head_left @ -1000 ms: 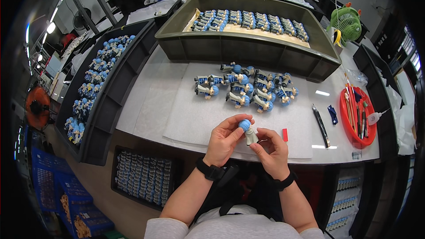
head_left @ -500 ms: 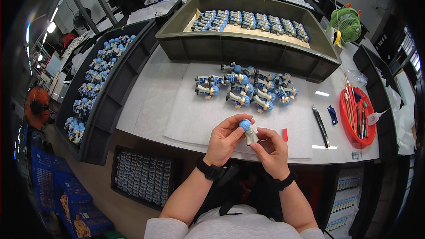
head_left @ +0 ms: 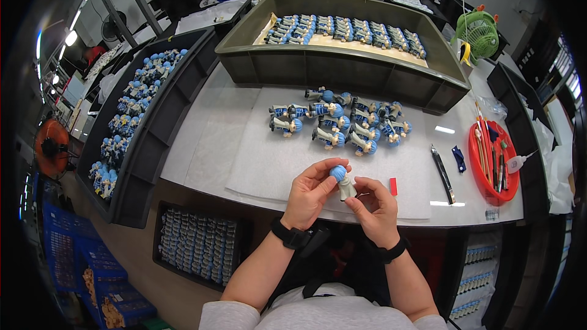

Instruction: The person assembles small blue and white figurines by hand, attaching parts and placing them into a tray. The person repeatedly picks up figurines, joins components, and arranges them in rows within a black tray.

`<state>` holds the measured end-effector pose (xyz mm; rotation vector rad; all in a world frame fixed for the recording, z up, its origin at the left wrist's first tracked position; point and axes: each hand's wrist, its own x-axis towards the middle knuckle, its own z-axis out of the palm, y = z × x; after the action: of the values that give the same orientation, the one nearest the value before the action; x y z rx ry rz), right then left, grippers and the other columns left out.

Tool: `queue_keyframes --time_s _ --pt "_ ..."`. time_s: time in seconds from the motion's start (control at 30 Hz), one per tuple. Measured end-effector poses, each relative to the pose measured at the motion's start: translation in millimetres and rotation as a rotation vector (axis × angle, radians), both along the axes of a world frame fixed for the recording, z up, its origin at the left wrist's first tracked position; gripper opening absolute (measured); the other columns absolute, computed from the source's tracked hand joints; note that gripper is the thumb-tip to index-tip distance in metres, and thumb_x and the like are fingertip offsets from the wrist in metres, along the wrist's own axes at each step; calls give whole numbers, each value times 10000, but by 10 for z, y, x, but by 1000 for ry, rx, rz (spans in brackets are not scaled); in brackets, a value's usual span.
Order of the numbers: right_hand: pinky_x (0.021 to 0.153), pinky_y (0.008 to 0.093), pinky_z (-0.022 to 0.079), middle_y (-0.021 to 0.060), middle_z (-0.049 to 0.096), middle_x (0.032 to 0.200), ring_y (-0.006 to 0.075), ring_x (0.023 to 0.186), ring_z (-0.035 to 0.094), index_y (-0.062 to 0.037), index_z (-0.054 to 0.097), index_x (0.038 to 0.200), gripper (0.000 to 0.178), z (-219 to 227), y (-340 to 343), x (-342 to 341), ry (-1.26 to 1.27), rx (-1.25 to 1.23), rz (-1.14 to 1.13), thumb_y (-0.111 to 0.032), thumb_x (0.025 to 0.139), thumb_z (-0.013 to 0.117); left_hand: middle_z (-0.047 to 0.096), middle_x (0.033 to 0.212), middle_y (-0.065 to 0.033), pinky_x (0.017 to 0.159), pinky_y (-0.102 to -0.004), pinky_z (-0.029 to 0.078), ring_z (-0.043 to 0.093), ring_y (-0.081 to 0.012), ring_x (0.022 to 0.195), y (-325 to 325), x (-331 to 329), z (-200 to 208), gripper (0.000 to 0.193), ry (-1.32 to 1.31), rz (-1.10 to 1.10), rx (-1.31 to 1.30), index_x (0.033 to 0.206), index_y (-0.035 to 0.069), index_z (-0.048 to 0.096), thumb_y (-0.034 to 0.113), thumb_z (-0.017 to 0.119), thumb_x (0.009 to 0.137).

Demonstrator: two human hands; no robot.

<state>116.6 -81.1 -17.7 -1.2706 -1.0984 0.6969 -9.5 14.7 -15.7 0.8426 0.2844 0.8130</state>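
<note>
Workshop surroundings curve around a white counter (head_left: pixel 202 146), with a green fan (head_left: pixel 480 32) at the far right and a deep olive bin (head_left: pixel 342 66) across the far side. On a pale sheet (head_left: pixel 269 162) between that bin and me lies a loose cluster of blue-haired figurines (head_left: pixel 330 137).

What I watch most closely is the single figurine (head_left: pixel 346 190) held between the two hands, over the near part of the sheet. Its long axis slants, head toward the far left, feet toward the near right. From my seat the left hand (head_left: pixel 309 195) has the closer hold: its thumb and fingers are pinched around the head. The right hand (head_left: pixel 379 208) is curled beside the lower end, thumb at the hem; I cannot tell whether it grips or merely steadies.

The figurine has bright blue, ribbed-looking hair and a plain, off-white body that flares downward, with something dark at the foot. I see no face on it, so I judge its back is toward me.

Just right of the right hand lies a small red block (head_left: pixel 393 186); farther right are a dark-handled tool (head_left: pixel 443 174) and a red basket (head_left: pixel 498 197) of brushes.
</note>
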Motion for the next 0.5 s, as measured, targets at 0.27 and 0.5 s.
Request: queue_keyframes --time_s 0.27,0.5 --pt "648 220 487 104 570 941 130 785 580 34 540 1046 340 1 9 -7 -6 33 -28 -28 745 687 520 1186 -133 937 -374 420 493 -234 1128 1 1 -2 303 3 -5 3 1170 23 489 6 497 867" --pt "647 219 485 100 570 933 127 779 579 37 541 1041 336 19 10 -8 -22 31 -28 -25 745 686 524 1179 -135 929 -365 432 497 -231 1122 0 4 4 300 5 0 0 1165 16 490 -1 494 865"
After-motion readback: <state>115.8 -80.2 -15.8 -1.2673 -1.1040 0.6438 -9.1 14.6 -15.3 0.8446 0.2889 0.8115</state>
